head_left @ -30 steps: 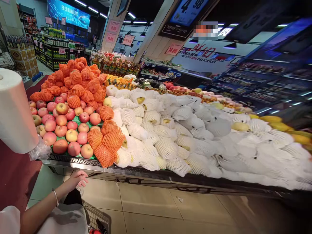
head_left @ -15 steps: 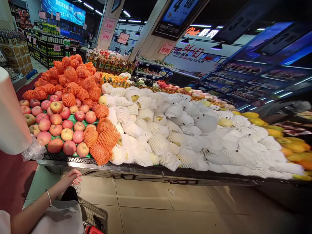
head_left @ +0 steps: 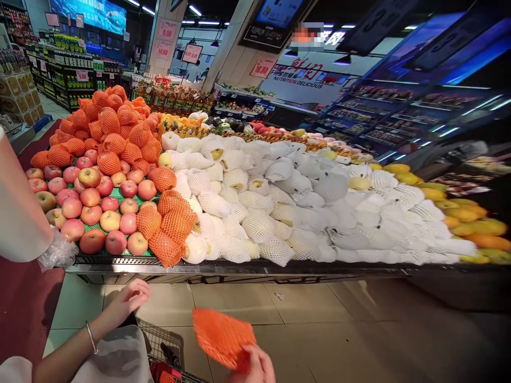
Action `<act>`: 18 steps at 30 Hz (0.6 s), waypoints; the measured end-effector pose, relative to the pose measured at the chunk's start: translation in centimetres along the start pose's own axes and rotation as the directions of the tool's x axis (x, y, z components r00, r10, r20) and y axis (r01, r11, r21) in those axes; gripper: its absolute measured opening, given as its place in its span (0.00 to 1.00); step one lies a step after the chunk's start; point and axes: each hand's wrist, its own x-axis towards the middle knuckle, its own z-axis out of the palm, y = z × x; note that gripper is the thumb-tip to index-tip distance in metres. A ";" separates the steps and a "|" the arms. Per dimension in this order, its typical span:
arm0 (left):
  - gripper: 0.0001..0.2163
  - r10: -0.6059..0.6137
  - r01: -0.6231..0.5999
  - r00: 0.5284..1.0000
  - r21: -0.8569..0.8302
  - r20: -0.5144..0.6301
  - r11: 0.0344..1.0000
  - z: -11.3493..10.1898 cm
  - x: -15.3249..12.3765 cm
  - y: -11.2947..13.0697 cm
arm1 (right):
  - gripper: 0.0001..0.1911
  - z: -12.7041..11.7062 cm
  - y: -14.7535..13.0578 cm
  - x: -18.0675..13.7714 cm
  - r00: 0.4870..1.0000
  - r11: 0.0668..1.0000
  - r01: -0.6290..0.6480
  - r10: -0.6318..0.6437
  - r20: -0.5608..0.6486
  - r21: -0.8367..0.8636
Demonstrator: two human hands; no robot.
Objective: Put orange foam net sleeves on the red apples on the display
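My right hand [head_left: 255, 367] comes up at the bottom edge, closed on an orange foam net sleeve [head_left: 222, 336] held over the floor. My left hand [head_left: 130, 300], with a bracelet on the wrist, hovers over a wire shopping cart [head_left: 159, 343], fingers loosely curved with nothing visible in them. A white bag [head_left: 114, 356] lies in the cart under that forearm. Just beyond is the fruit stand's metal edge [head_left: 120, 264], with bare red apples [head_left: 99, 213] and fruit in orange nets [head_left: 167, 226].
Pears in white foam nets [head_left: 259, 213] fill the middle of the stand, and yellow mangoes [head_left: 463, 218] lie at the right. A roll of plastic bags [head_left: 18, 213] hangs at the left. Shelves and price signs stand behind. Tiled floor [head_left: 319, 330] runs along the stand.
My right hand has come into view from below holding the orange net sleeve. My left hand has shifted slightly right and lower. The view has tilted down a little.
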 end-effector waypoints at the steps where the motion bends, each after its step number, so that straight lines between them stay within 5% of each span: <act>1: 0.15 0.020 -0.020 0.999 0.009 0.040 1.000 0.5 -0.3 0.5 | 0.20 1.7 -0.2 -0.3 0.999 0.999 -0.029 0.028 0.029 0.038; 4: 0.18 0.088 -0.087 0.994 -0.007 0.067 0.996 1.1 -1.1 2.2 | 0.21 7.2 -2.6 -2.1 0.947 0.973 -0.159 0.103 0.304 0.168; 8: 0.22 0.239 -0.245 0.942 0.001 -0.235 0.969 -0.1 -1.2 4.7 | 0.25 11.8 -5.6 -4.4 0.867 0.936 -0.226 0.066 0.493 0.271; 12: 0.18 0.304 -0.292 0.813 0.105 -0.496 0.951 -2.1 -1.2 7.0 | 0.27 12.6 -5.6 -4.5 0.811 0.929 -0.244 0.037 0.584 0.280; 18: 0.15 0.365 -0.425 0.841 -0.070 -0.399 0.902 -2.9 -1.9 8.1 | 0.21 13.0 -5.4 -3.5 0.715 0.950 -0.197 -0.029 0.699 0.241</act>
